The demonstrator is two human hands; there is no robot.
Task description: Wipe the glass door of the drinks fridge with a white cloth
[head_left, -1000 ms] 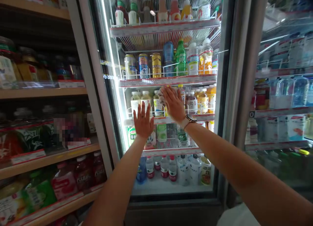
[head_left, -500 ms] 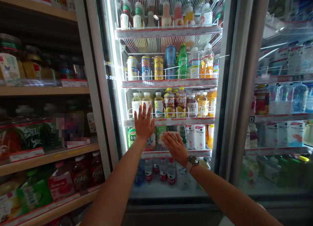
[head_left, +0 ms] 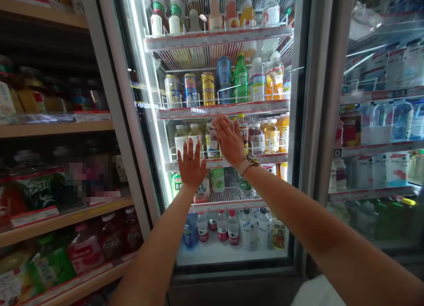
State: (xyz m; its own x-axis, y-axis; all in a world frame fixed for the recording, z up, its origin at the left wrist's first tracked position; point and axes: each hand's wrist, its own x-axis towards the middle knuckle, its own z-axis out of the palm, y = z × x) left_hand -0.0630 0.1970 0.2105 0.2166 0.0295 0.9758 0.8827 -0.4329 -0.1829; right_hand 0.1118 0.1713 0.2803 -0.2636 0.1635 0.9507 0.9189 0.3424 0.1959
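Observation:
My left hand (head_left: 192,164) lies flat with its fingers spread on the glass door of a lit drinks cooler (head_left: 300,134). My right hand (head_left: 228,140), with a watch (head_left: 250,162) on its wrist, presses a pale, crumpled cloth (head_left: 212,130) against the same glass, higher and to the right of my left hand. Part of the cloth is hidden under the fingers. Behind the glass, bottles and cans stand on wire shelves, among them a green bottle (head_left: 241,77) and a gold can (head_left: 208,88).
On the left, open wooden shelves (head_left: 56,129) hold bottled drinks. A metal door frame (head_left: 323,120) runs upright at the right, with a second glass-fronted cooler of bottles and cartons beyond it. A white shape (head_left: 319,292) shows at the bottom edge.
My right hand has moved up the glass with the cloth, from the lower shelf's height to just below the can shelf. My left hand stays spread on the glass. The view has tilted slightly.

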